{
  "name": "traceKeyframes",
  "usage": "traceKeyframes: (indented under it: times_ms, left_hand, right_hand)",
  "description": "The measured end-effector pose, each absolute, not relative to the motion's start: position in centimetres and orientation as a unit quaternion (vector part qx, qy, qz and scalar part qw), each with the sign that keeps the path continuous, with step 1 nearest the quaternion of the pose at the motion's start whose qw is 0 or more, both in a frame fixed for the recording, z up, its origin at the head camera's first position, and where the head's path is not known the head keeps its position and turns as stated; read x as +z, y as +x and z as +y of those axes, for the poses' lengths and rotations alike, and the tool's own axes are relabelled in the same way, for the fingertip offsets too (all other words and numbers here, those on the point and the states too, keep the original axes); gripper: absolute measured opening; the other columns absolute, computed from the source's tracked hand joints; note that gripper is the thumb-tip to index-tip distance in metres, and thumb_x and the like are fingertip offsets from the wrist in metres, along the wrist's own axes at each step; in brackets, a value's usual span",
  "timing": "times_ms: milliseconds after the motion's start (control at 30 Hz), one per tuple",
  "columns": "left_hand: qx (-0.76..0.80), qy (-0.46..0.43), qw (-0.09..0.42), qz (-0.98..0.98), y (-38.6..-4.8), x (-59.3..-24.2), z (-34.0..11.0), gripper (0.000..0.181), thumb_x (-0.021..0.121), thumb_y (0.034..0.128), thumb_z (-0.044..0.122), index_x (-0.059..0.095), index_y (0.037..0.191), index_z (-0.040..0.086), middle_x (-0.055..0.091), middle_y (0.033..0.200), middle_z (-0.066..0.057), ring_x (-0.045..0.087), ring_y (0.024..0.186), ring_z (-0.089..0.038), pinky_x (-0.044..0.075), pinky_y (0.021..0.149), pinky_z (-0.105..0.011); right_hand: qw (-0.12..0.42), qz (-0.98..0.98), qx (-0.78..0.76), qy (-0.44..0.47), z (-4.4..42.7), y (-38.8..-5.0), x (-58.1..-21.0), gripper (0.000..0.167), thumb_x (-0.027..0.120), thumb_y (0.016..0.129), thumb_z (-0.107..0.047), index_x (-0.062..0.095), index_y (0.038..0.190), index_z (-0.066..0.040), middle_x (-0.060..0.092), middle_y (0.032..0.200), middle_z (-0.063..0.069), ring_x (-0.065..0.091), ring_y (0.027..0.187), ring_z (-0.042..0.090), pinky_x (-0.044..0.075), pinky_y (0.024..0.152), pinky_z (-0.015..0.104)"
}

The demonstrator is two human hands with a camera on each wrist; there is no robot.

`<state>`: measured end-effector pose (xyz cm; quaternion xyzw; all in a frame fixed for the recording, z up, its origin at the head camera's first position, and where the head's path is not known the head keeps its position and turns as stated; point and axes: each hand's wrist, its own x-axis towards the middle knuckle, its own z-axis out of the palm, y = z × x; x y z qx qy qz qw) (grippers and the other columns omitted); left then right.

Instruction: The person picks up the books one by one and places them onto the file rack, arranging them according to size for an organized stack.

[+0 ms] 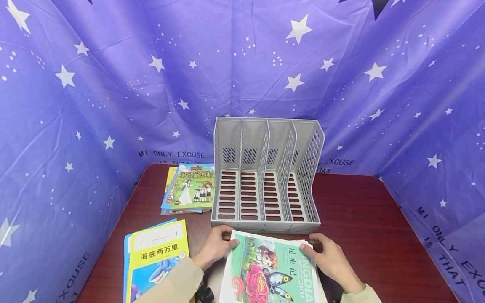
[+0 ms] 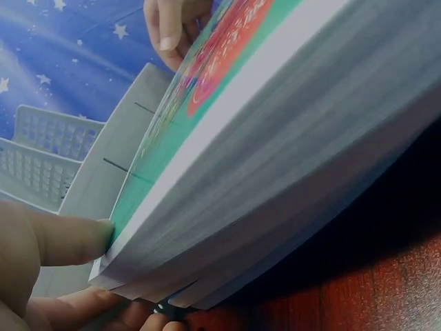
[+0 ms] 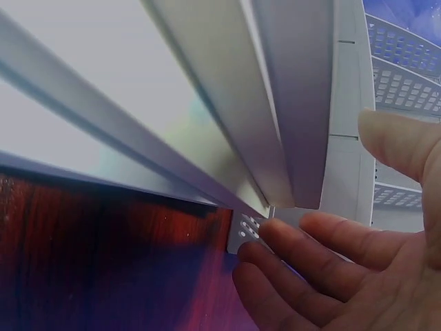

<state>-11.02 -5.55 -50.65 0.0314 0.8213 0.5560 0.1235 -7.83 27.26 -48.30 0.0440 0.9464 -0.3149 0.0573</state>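
Observation:
A thick stack of books (image 1: 273, 269), topped by a green-covered one with a girl, a red flower and a butterfly, lies in front of the grey file rack (image 1: 265, 226). At its far left corner my left hand (image 1: 216, 247) grips the stack. In the left wrist view, the thumb (image 2: 72, 241) presses the cover edge and the fingers bend below. By the far right corner is my right hand (image 1: 331, 259). Its fingers (image 3: 303, 255) reach beside the stack's lower corner in the right wrist view, with the thumb (image 3: 396, 141) held apart.
The rack has several upright slots with perforated dividers. Left of it lie picture books (image 1: 193, 189); nearer, a pile topped by a yellow book (image 1: 159, 252) lies beside my left forearm. The dark red table (image 1: 352, 206) extends right. A purple star-printed curtain (image 1: 242, 75) surrounds it.

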Motion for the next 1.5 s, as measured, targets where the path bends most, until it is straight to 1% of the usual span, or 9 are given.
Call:
traceKeyframes:
  times_ms: [267,400,533,667,933,1000,1133,1233,1500]
  left_hand:
    - [0.483,0.053,0.049,0.872,-10.6,-49.9,-5.2,0.030,0.079,0.0780,0.009,0.070,0.105,0.002,0.069,0.099,-0.008,0.063,0.097,-0.024,0.051,0.091,-0.047]
    - [0.447,0.073,0.019,0.892,-10.3,-48.9,-5.1,0.028,0.080,0.0753,0.010,0.069,0.101,0.006,0.065,0.095,-0.004,0.058,0.094,-0.022,0.049,0.087,-0.041]
    - [0.472,0.112,0.051,0.873,-10.4,-47.5,-5.1,0.025,0.075,0.0791,0.003,0.059,0.098,0.006,0.056,0.082,0.000,0.051,0.074,-0.012,0.045,0.069,-0.025]
    - [0.519,0.140,0.110,0.836,-10.6,-46.5,-5.2,0.023,0.067,0.0830,-0.003,0.052,0.098,0.004,0.059,0.076,0.000,0.055,0.065,-0.009,0.048,0.059,-0.022]
    - [0.661,0.120,0.176,0.719,-10.8,-45.6,-5.9,0.031,0.062,0.0842,-0.010,0.061,0.115,-0.007,0.073,0.094,-0.022,0.072,0.074,-0.021,0.061,0.069,-0.032]
    - [0.692,0.115,0.181,0.689,-10.6,-45.0,-6.1,0.033,0.061,0.0836,-0.012,0.059,0.117,-0.009,0.072,0.098,-0.025,0.072,0.076,-0.021,0.061,0.072,-0.034]
    - [0.722,0.103,0.171,0.663,-10.2,-43.6,-6.4,0.034,0.061,0.0834,-0.011,0.057,0.118,-0.009,0.072,0.101,-0.025,0.071,0.078,-0.019,0.060,0.075,-0.033]
    - [0.726,0.093,0.150,0.665,-10.1,-42.8,-6.7,0.035,0.061,0.0840,-0.010,0.056,0.118,-0.009,0.072,0.102,-0.025,0.072,0.079,-0.020,0.060,0.075,-0.034]
    - [0.769,0.033,0.108,0.629,-10.2,-42.1,-7.1,0.037,0.059,0.0852,-0.011,0.054,0.122,-0.010,0.071,0.104,-0.026,0.073,0.079,-0.021,0.061,0.073,-0.041]
  right_hand:
    - [0.045,0.946,-0.319,0.038,27.2,-7.6,-48.2,0.059,0.072,0.088,-0.043,0.061,0.125,0.002,0.070,0.112,0.013,0.066,0.103,0.029,0.052,0.090,0.050]
    - [0.031,0.944,-0.328,0.033,27.1,-7.5,-48.0,0.056,0.073,0.088,-0.042,0.062,0.124,0.000,0.070,0.113,0.013,0.067,0.103,0.029,0.053,0.090,0.049]
    - [0.013,0.942,-0.334,0.023,26.9,-7.5,-47.6,0.056,0.070,0.090,-0.043,0.062,0.125,0.000,0.069,0.116,0.016,0.067,0.104,0.032,0.055,0.088,0.050]
    - [-0.020,0.938,-0.346,0.018,26.8,-7.4,-47.3,0.048,0.065,0.095,-0.039,0.063,0.123,0.000,0.070,0.114,0.017,0.068,0.102,0.031,0.057,0.084,0.046]
    - [-0.024,0.915,-0.402,0.029,26.9,-7.6,-46.7,0.039,0.059,0.100,-0.031,0.064,0.121,0.001,0.071,0.099,0.008,0.064,0.082,0.010,0.052,0.071,0.023]
    - [-0.013,0.897,-0.441,0.036,27.1,-7.5,-46.4,0.042,0.055,0.102,-0.032,0.062,0.124,0.003,0.070,0.098,0.008,0.061,0.079,0.004,0.051,0.070,0.020]
    - [0.001,0.811,-0.585,-0.009,28.1,-7.2,-45.7,0.052,0.033,0.109,-0.035,0.051,0.132,0.008,0.068,0.110,0.003,0.064,0.094,0.000,0.055,0.081,0.019]
    - [0.013,0.724,-0.686,-0.068,28.7,-7.2,-45.0,0.053,0.018,0.110,-0.034,0.048,0.131,0.004,0.066,0.117,-0.002,0.065,0.105,0.005,0.056,0.087,0.022]
    - [0.053,0.603,-0.787,-0.121,29.5,-7.5,-45.6,0.060,0.006,0.107,-0.041,0.055,0.127,-0.013,0.067,0.121,-0.001,0.065,0.112,0.010,0.055,0.092,0.025]
